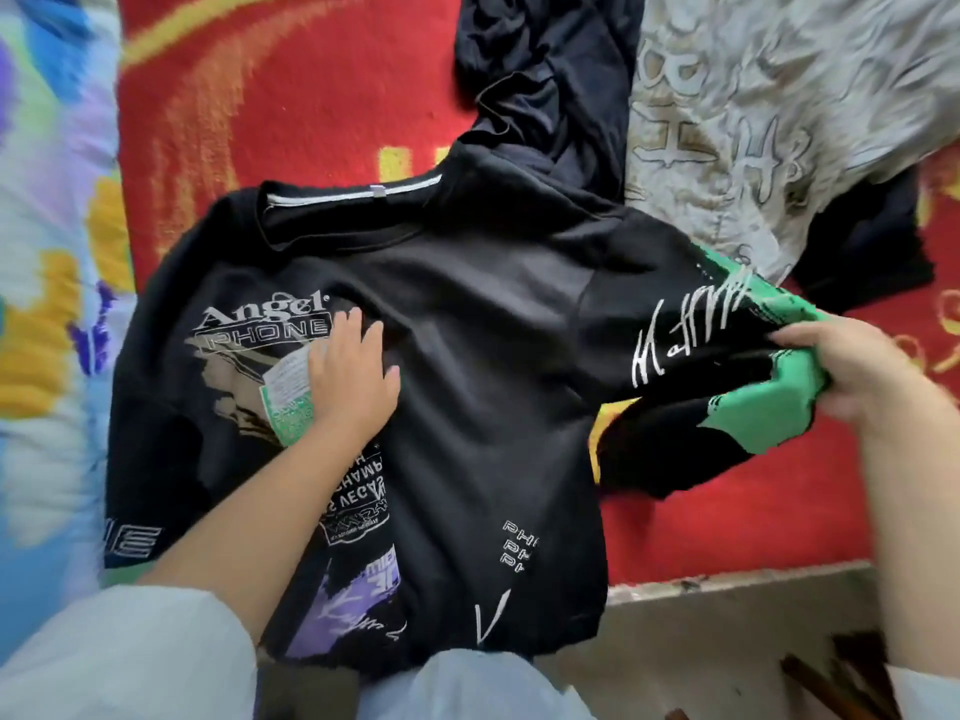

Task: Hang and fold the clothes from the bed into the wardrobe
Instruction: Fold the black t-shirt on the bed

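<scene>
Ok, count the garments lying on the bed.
3 clearly: the black printed T-shirt in front, a dark garment behind it, a grey lettered shirt at right. The dark cloth under the grey one may be a fourth.

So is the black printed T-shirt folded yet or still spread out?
Mostly spread: the black T-shirt lies flat on the bed, left hand pressing its chest, right hand gripping the green-printed sleeve, not yet folded in.

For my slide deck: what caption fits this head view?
Left hand flattens black printed T-shirt on red blanket; right hand grips its sleeve.
</scene>
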`<action>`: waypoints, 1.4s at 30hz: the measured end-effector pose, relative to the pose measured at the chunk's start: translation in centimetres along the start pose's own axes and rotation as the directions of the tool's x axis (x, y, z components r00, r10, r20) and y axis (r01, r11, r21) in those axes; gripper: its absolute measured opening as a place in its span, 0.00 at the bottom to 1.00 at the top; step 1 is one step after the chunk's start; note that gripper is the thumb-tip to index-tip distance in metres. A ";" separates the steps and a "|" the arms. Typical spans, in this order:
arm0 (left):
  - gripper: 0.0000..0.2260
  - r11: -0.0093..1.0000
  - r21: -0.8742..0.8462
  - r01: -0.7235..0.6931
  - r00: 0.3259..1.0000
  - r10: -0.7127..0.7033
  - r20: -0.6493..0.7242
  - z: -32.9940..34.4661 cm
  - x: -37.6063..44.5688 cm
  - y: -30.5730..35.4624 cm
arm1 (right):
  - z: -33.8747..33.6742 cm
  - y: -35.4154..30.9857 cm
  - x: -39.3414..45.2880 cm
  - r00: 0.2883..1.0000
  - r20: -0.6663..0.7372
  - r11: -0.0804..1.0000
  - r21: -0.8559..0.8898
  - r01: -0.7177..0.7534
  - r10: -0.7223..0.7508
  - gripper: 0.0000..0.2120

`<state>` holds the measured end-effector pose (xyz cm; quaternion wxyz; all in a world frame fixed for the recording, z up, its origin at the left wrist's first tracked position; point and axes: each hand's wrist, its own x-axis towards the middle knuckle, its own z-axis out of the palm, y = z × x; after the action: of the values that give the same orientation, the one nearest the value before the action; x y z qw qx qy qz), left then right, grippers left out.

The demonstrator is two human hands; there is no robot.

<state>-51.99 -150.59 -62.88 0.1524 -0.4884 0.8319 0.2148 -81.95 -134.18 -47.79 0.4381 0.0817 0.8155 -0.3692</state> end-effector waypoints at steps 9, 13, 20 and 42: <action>0.18 0.787 -0.452 0.420 0.895 -0.440 0.066 -1.7 -13.1 -9.5 | 19.9 -1.6 -8.8 0.789 0.614 0.892 0.339 -0.299 0.031 0.11; 0.15 0.655 -0.609 0.447 0.865 -0.491 0.107 -2.0 -14.3 -10.2 | 23.3 2.7 -7.9 0.787 0.615 0.995 0.097 -0.004 -0.057 0.21; 0.20 -0.026 -0.825 0.565 0.771 -0.340 0.539 -2.0 -6.8 -3.9 | 18.1 9.0 1.1 0.847 0.366 0.447 -0.729 0.519 -0.386 0.43; 0.28 0.743 -0.463 0.484 0.869 -0.468 0.158 -3.1 -0.7 -8.6 | 23.9 9.1 4.8 0.752 0.577 -0.162 -0.815 0.556 -0.320 0.45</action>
<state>-44.22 -155.40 -61.70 0.0870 -0.7031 0.5953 0.3791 -65.03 -144.71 -64.56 0.2814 -0.5566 0.7647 0.1623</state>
